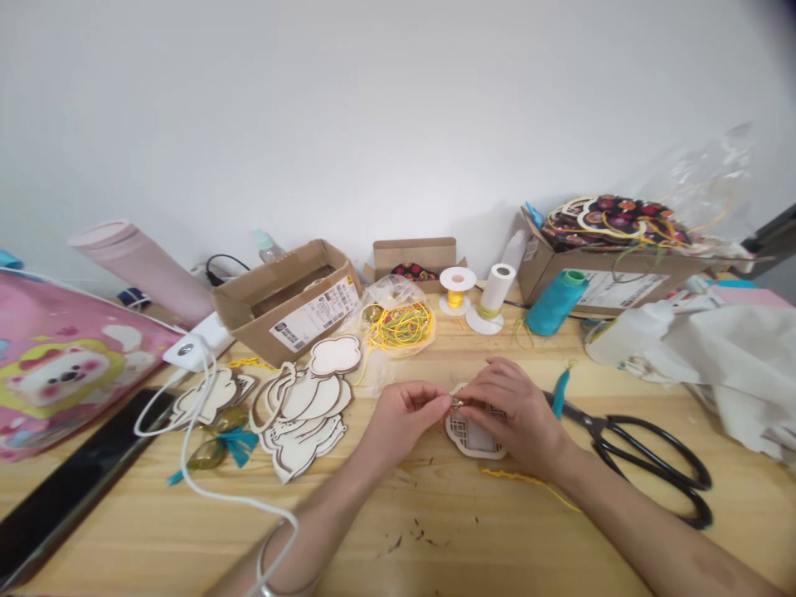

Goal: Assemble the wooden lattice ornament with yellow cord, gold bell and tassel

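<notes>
1. A small gold-coloured fitting (458,403) is pinched between the left hand (404,417) and right hand (511,410), both nearly closed, above the wooden tabletop (398,518).
2. A lattice-cut wooden plaque (471,436) is lying partly under the right hand.
3. A teal tassel (561,394) and black-handled scissors (647,464) are placed just right of it.

The fretwork wooden piece (473,439) lay on the surface (429,522), with the right hand (510,414) over it and the left hand (404,419) just left of it, a small metal fitting (457,403) pinched between them. Left of the piece lay stacked wooden cutouts (304,414); right of it, scissors (640,460). Behind it stood a thread spool (455,290), and farther back and left, a cardboard box (286,303).
</notes>
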Motion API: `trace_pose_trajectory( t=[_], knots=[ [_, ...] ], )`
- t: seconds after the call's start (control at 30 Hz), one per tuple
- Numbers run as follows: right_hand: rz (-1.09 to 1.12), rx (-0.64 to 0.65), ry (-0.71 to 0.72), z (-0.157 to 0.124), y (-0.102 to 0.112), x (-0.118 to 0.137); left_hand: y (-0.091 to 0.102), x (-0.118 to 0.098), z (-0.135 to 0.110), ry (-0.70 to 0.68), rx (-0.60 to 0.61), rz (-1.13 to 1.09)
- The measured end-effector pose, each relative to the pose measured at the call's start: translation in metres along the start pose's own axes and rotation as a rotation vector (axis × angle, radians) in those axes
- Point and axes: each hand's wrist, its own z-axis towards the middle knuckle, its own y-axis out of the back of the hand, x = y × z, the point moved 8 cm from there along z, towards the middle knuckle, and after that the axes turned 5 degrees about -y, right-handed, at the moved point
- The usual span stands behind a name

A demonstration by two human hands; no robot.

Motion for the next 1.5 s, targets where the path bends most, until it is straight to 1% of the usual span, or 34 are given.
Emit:
trace_pose_trajectory(
  t=[0.1, 0.23, 0.33, 0.4, 0.53, 0.63, 0.73, 0.83, 0.93, 1.0, 1.1, 1.2, 1.3, 1.4, 1.5],
  knots=[
    [0.007, 0.013, -0.023, 0.0, -0.001, 0.001, 0.001, 0.0, 0.0, -0.014, 0.009, -0.01],
    [0.025, 0.02, -0.062, 0.0, -0.002, -0.003, -0.002, -0.001, -0.001, -0.049, 0.062, -0.057],
    [0.032, -0.004, -0.066, 0.001, 0.0, -0.003, -0.005, 0.004, -0.002, -0.007, 0.086, -0.109],
    [0.029, -0.004, -0.062, 0.001, -0.001, -0.002, -0.006, 0.006, -0.001, 0.009, 0.083, -0.107],
    [0.016, 0.013, -0.034, 0.0, -0.003, -0.001, -0.004, 0.005, 0.0, -0.046, 0.072, 0.016],
    [0.027, 0.011, 0.02, 0.0, -0.004, 0.0, -0.004, 0.003, 0.001, -0.096, 0.097, 0.125],
    [0.035, 0.025, 0.076, -0.001, -0.003, 0.004, -0.006, 0.005, 0.002, -0.086, 0.135, 0.155],
    [0.018, 0.017, 0.083, -0.001, -0.001, 0.006, -0.008, 0.007, 0.001, -0.031, 0.139, 0.062],
    [-0.006, -0.045, 0.043, -0.001, 0.004, 0.002, -0.012, 0.009, -0.001, 0.041, 0.137, -0.175],
    [-0.009, -0.095, 0.016, -0.001, 0.007, -0.001, -0.017, 0.009, -0.003, 0.07, 0.167, -0.346],
    [-0.003, -0.14, 0.006, -0.001, 0.009, -0.003, -0.022, 0.012, -0.004, 0.095, 0.192, -0.494],
    [0.006, -0.135, 0.03, -0.001, 0.008, -0.001, -0.02, 0.017, -0.003, 0.121, 0.145, -0.508],
    [0.009, -0.117, 0.049, -0.001, 0.006, 0.001, -0.016, 0.017, -0.002, 0.126, 0.116, -0.429],
    [0.002, -0.086, 0.088, -0.001, 0.005, 0.005, -0.015, 0.015, -0.002, 0.13, 0.136, -0.359],
    [0.01, -0.062, 0.103, 0.0, 0.005, 0.008, -0.016, 0.014, -0.004, 0.159, 0.166, -0.401]
  ],
)
